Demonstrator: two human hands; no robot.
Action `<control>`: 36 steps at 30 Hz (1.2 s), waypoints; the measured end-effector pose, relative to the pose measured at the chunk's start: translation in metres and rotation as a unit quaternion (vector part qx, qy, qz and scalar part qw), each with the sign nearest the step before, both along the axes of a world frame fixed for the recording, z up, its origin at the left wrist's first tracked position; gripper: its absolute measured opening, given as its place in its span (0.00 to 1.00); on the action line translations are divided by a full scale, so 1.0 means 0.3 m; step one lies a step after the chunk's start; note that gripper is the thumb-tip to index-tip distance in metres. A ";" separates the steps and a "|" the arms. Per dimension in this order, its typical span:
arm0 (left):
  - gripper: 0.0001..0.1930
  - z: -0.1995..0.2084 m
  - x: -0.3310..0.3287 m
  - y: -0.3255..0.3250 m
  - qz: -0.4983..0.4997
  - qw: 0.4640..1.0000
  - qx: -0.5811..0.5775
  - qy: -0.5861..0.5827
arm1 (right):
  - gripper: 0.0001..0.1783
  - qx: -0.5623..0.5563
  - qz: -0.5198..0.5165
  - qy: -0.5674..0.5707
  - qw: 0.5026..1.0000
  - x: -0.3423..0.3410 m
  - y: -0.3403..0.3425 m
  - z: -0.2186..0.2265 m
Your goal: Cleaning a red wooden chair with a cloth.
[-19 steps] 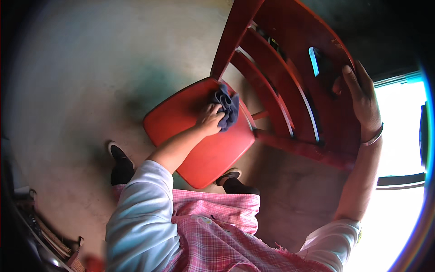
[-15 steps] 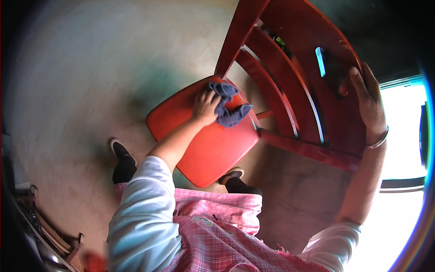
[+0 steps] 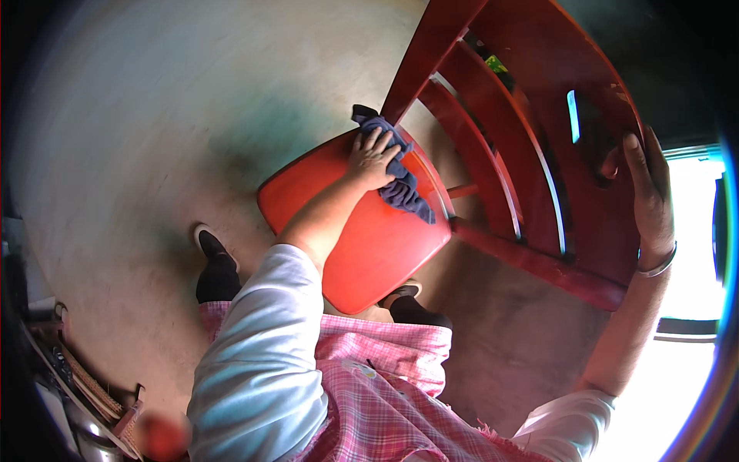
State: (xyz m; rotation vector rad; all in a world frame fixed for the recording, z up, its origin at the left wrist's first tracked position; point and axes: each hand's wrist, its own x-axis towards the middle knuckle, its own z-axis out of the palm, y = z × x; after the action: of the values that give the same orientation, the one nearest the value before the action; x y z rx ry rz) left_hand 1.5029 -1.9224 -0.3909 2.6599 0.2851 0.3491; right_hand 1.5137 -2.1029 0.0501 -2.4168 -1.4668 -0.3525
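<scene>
A red wooden chair stands in front of me, its smooth seat point(image 3: 369, 254) low and its slatted backrest point(image 3: 531, 146) rising to the right. My left hand point(image 3: 373, 159) presses a dark blue cloth point(image 3: 406, 196) onto the back part of the seat, near where a backrest post meets it. The fingers lie bent over the bunched cloth, and one end of it reaches past the seat's edge. At the far right my right hand point(image 3: 651, 204) grips the backrest's top edge, fingers on the outer side; some fingertips show through the dark slot in it.
My shoes point(image 3: 212, 245) are on the concrete floor point(image 3: 138, 154), beside and behind the seat's near edge. A woven basket-like thing point(image 3: 96, 396) and a shiny metal vessel point(image 3: 91, 431) lie at lower left. A bright opening point(image 3: 693, 246) is at the right.
My left hand has slid the cloth farther toward the seat's back corner, and the cloth has stretched out along the back edge. My right hand keeps its hold; the view has shifted slightly.
</scene>
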 end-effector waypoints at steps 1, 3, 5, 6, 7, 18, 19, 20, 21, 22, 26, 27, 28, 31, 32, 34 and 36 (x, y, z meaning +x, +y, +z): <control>0.39 -0.009 -0.031 0.030 0.029 0.999 -0.014 0.010 | 0.20 -0.001 0.000 0.003 1.000 0.010 -0.004 -0.004; 0.39 -0.072 -0.115 0.109 0.098 0.995 -0.024 0.015 | 0.19 -0.029 0.003 -0.049 0.998 0.034 -0.009 -0.006; 0.40 -0.168 -0.228 0.187 0.098 0.994 -0.020 -0.035 | 0.19 -0.055 0.084 -0.203 0.974 0.080 -0.045 0.001; 0.41 -0.203 -0.313 0.205 0.079 0.996 -0.021 -0.043 | 0.18 -0.079 0.165 -0.349 0.919 0.104 -0.065 -0.006; 0.43 -0.217 -0.383 0.201 0.069 0.997 -0.017 -0.027 | 0.18 -0.079 0.156 -0.349 0.921 0.118 -0.084 -0.001; 0.46 -0.096 -0.488 -0.123 -0.069 0.987 0.092 0.114 | 0.17 -0.013 -0.012 0.130 0.991 0.001 -0.019 0.046; 0.44 -0.065 -0.447 -0.149 -0.098 0.985 0.096 0.102 | 0.16 0.017 -0.029 0.144 0.989 -0.027 -0.013 0.039; 0.42 -0.040 -0.405 -0.175 -0.129 0.983 0.101 0.089 | 0.16 0.047 -0.047 0.157 0.985 -0.059 -0.003 0.029; 0.40 -0.012 -0.337 -0.214 -0.169 0.979 0.098 0.057 | 0.15 -0.010 -0.064 0.253 0.965 -0.171 0.020 0.143; 0.39 0.010 -0.307 -0.210 -0.186 0.976 0.101 0.049 | 0.15 -0.006 -0.060 0.255 0.965 -0.154 0.029 0.125; 0.39 0.088 -0.109 -0.212 -0.222 0.967 0.123 0.019 | 0.15 -0.026 -0.008 0.140 0.990 -0.218 0.071 0.110; 0.39 0.107 -0.053 -0.204 -0.193 0.974 0.122 0.003 | 0.16 -0.019 -0.034 0.106 0.994 -0.255 0.081 0.111; 0.39 0.129 -0.004 -0.183 -0.161 0.979 0.121 -0.010 | 0.16 -0.012 -0.055 0.072 0.996 -0.267 0.089 0.119; 0.38 0.187 0.124 -0.084 -0.030 0.993 0.106 0.038 | 0.19 0.018 -0.156 0.270 0.950 -0.267 0.136 0.207; 0.37 0.226 0.156 -0.071 -0.026 0.995 0.082 0.052 | 0.20 0.031 -0.254 0.339 0.905 -0.286 0.149 0.233; 0.36 0.213 0.149 -0.046 -0.010 0.995 0.079 0.065 | 0.19 -0.004 -0.168 0.208 0.964 -0.294 0.132 0.151; 0.35 0.227 0.176 -0.091 0.040 0.994 0.054 0.089 | 0.19 -0.038 -0.096 0.064 0.993 -0.278 0.109 0.137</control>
State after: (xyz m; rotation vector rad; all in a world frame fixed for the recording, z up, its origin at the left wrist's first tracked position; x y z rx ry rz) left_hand 1.5557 -1.9498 -0.3228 2.7962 0.4424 0.1546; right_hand 1.4304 -2.0702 0.0911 -2.5958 -1.2174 -0.1816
